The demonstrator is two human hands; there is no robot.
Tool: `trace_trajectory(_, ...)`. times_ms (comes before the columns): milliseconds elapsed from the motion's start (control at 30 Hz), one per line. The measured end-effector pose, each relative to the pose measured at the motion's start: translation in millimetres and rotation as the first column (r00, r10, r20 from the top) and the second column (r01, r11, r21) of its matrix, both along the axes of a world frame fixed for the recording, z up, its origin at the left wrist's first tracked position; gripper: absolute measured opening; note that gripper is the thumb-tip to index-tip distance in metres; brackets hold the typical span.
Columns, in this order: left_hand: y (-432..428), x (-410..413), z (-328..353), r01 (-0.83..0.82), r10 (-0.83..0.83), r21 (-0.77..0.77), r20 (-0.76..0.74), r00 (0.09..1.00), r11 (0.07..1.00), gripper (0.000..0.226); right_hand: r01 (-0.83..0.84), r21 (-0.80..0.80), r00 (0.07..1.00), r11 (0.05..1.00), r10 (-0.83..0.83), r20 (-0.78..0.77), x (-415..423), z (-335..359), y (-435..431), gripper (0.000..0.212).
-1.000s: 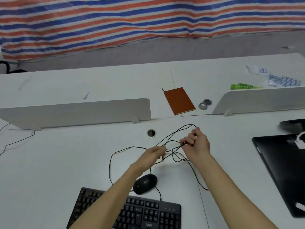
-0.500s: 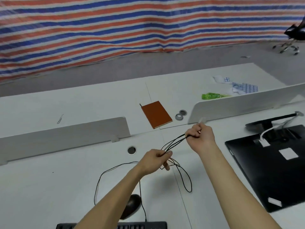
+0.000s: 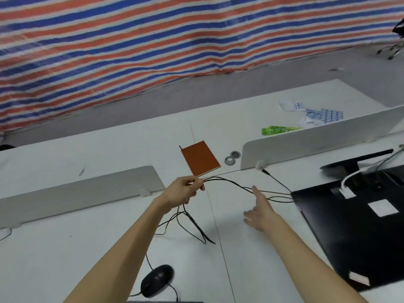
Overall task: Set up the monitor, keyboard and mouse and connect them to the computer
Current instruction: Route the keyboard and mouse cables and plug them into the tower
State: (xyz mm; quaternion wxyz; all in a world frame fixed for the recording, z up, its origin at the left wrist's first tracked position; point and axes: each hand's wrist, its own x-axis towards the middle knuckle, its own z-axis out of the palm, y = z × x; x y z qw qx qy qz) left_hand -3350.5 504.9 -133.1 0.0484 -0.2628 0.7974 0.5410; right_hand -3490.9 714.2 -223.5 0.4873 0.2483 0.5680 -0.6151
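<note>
Here, left hand (image 3: 185, 190) fingers pinching thin black cables (image 3: 229, 182), right hand (image 3: 260, 212) fingers spread flat.

Non-task items on and behind the white desks.

A flat orange-brown rectangular notebook (image 3: 200, 158) is seen lying on the far white desk surface (image 3: 109, 149), with two grey metal grommet rings (image 3: 232, 157) just beside it, to its right. Two low white divider panels are shown, one at left (image 3: 80, 194) and one at right (image 3: 317, 136). Behind the right panel, a green plastic bottle (image 3: 278, 129) is laid on its side, near scattered white papers printed with blue grids (image 3: 314, 113). A red, white and blue striped tarpaulin (image 3: 175, 40) is hung along the background.
</note>
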Motion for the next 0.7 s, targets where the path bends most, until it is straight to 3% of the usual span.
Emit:
trace_trajectory(67,20.1,-11.8,-5.5,0.07,-0.065,-0.115,0.04,0.997,0.991,0.033,-0.148,-0.151,0.986,0.977,0.157,0.048,25.1,16.0,-12.5,0.087)
trace_trajectory(133,33.3,-19.4,-10.5,0.12,-0.106,-0.214,0.077,0.991,0.969,0.03,-0.213,-0.25,0.977,0.945,0.205,-0.057,38.5,34.9,-27.0,0.072)
trace_trajectory(267,42.2,-21.8,-14.6,0.073,-0.06,-0.169,0.084,0.995,0.983,0.035,-0.169,-0.273,0.925,0.947,0.057,-0.376,29.1,48.9,-41.8,0.036)
trace_trajectory(333,41.4,-19.4,-11.2,0.03,-0.021,-0.102,0.087,0.996,0.994,0.042,-0.054,-0.257,0.899,0.965,-0.065,-0.433,12.1,47.6,-39.7,0.028)
trace_trajectory(400,34.8,-12.7,-9.3,-0.015,0.019,-0.045,0.083,0.996,0.999,0.047,0.186,-0.327,0.896,0.927,-0.297,-0.33,-15.5,49.0,-34.2,0.026)
trace_trajectory(467,24.5,-1.1,-10.6,-0.034,0.033,0.006,0.082,0.996,0.999,0.047,0.435,-0.367,0.832,0.822,-0.523,-0.186,-51.7,48.5,-24.1,0.027)
trace_trajectory(533,16.2,10.5,-15.1,-0.023,0.014,0.095,0.086,0.996,0.995,0.044,0.565,-0.341,0.768,0.751,-0.63,-0.116,-80.0,43.8,-11.9,0.025)
trace_trajectory(633,16.1,11.6,-20.9,-0.037,0.029,0.112,0.074,0.997,0.993,0.04,0.52,-0.319,0.828,0.792,-0.56,-0.04,-76.6,32.6,-6.8,0.022)
trace_trajectory(700,22.3,3.2,-22.6,-0.061,0.06,0.021,0.032,0.998,0.998,0.039,0.234,-0.28,0.964,0.931,-0.259,-0.055,-44.9,30.7,-15.4,0.038)
